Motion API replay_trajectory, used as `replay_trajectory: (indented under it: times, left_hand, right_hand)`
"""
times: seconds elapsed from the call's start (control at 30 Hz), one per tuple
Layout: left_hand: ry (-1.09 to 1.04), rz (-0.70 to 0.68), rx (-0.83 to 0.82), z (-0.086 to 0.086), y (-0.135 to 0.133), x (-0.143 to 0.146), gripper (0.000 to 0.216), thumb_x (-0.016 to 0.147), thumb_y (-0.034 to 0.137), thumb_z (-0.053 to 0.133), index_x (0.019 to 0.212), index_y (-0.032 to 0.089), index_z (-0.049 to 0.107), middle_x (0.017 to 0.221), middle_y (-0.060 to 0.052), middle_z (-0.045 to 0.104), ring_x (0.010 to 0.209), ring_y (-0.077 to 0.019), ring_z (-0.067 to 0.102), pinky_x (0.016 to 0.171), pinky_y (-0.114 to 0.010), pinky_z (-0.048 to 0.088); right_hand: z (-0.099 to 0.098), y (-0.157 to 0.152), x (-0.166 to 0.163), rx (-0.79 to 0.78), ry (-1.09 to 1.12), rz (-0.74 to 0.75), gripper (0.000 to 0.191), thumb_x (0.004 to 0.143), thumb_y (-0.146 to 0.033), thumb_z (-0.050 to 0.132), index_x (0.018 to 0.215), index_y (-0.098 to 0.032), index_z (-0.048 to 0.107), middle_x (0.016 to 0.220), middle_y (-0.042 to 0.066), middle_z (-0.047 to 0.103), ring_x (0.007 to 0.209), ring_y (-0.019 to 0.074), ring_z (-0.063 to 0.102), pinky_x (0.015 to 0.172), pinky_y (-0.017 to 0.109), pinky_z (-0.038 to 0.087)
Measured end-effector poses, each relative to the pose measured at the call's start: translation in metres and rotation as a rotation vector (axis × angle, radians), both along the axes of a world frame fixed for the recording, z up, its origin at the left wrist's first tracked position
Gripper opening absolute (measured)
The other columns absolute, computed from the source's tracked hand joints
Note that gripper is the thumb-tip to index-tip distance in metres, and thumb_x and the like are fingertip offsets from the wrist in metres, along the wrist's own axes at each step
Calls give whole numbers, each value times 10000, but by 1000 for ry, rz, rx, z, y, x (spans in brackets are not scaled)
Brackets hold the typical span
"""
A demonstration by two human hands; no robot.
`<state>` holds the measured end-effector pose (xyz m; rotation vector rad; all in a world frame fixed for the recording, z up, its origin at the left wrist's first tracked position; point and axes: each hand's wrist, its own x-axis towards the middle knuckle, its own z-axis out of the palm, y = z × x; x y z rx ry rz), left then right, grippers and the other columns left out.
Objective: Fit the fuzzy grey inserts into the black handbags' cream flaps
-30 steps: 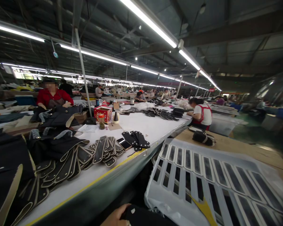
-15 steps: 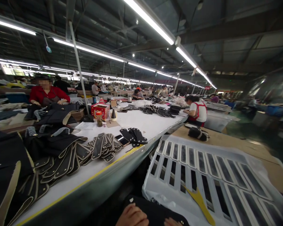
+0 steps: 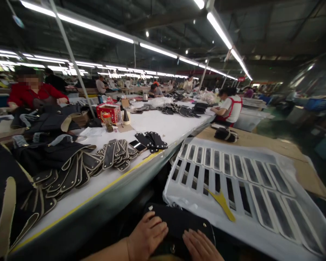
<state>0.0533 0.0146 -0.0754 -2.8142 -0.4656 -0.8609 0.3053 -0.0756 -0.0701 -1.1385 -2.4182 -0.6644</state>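
Across the black piece (image 3: pixel 176 217), lay left hand (image 3: pixel 145 235) and right hand (image 3: pixel 202 248), with fingers (image 3: pixel 158 229) together, unclamped. Press evenly, avoiding studs (image 3: pixel 204 224).

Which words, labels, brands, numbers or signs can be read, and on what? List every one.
None can be read.
Red hanging sign: pale marks, too small and blurred to read.
Red printed box: markings too blurred to read.
Black panel at the bottom: no lettering visible.
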Motion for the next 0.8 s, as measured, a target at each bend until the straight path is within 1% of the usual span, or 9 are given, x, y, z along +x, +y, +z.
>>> replay_trajectory:
  times: [0.07, 0.13, 0.23, 0.33, 0.4, 0.5, 0.63, 0.73, 0.8]
  left_hand:
    - [51, 23, -72, 12, -3, -10, 269, 890, 215, 493, 1150, 208, 560, 1135, 7, 635, 1058, -163, 515, 1059, -419, 243]
    - [118, 40, -135, 18, -5, -14, 306, 894, 266, 493, 1191, 206, 539, 1184, -7, 615, 1094, -193, 505, 1082, -467, 203]
    - [177, 76, -170, 21, -8, -7, 372, 896, 384, 468, 1196, 176, 544, 1218, -52, 597, 1122, -230, 500, 1084, -505, 184]
    - [244, 95, -143, 18, -13, 14, 474, 902, 432, 422, 1261, 131, 492, 1306, -89, 528, 1196, -240, 453, 1074, -455, 232]
    - [275, 131, -126, 14, -14, 29, 480, 915, 385, 400, 1305, 109, 447, 1340, -94, 495, 1231, -227, 422, 1062, -403, 266]
    - [309, 197, -149, 8, -11, 40, 455, 918, 324, 388, 1319, 114, 436, 1336, -86, 501, 1230, -210, 426, 1064, -380, 273]
    - [350, 211, -229, 15, -2, 29, 482, 909, 402, 394, 1315, 147, 449, 1349, -86, 488, 1224, -232, 436, 1094, -468, 213]
    - [393, 243, -288, 28, 3, 16, 503, 895, 425, 414, 1313, 148, 453, 1354, -104, 479, 1230, -263, 436, 1091, -544, 183]
    - [434, 259, -335, 37, 4, 12, 563, 862, 480, 451, 1312, 140, 453, 1354, -119, 475, 1227, -288, 440, 1083, -577, 186]
  right_hand:
    - [20, -12, 4, -181, 44, -140, 430, 822, -71, 374, 1198, -184, 552, 1167, 27, 633, 1089, 164, 566, 975, 329, 422]
    - [35, -18, 5, -308, 80, -186, 401, 829, -88, 407, 1194, -169, 551, 1177, 50, 624, 1120, 178, 543, 1014, 364, 393]
    - [43, -17, -5, -453, 163, -274, 370, 852, -199, 464, 1212, -148, 533, 1169, 81, 620, 1115, 193, 539, 1039, 394, 372]
    - [38, -5, -25, -499, 222, -326, 539, 816, -287, 530, 1312, -103, 429, 1316, 128, 504, 1229, 235, 435, 1067, 417, 335]
    - [32, 5, -39, -514, 231, -316, 658, 782, -321, 568, 1356, -76, 362, 1403, 143, 398, 1307, 261, 326, 1088, 425, 298]
    - [22, 14, -45, -548, 219, -302, 715, 773, -355, 582, 1370, -51, 334, 1409, 151, 386, 1319, 273, 298, 1107, 421, 259]
    - [20, 13, -26, -575, 192, -297, 679, 819, -381, 539, 1377, -56, 327, 1385, 144, 423, 1307, 253, 323, 1121, 407, 222]
    - [29, 5, -8, -578, 189, -332, 706, 806, -422, 553, 1373, -60, 337, 1369, 151, 441, 1295, 257, 342, 1121, 419, 214]
    - [37, 0, 0, -588, 189, -360, 724, 780, -440, 578, 1368, -83, 354, 1349, 145, 467, 1268, 265, 381, 1110, 438, 232]
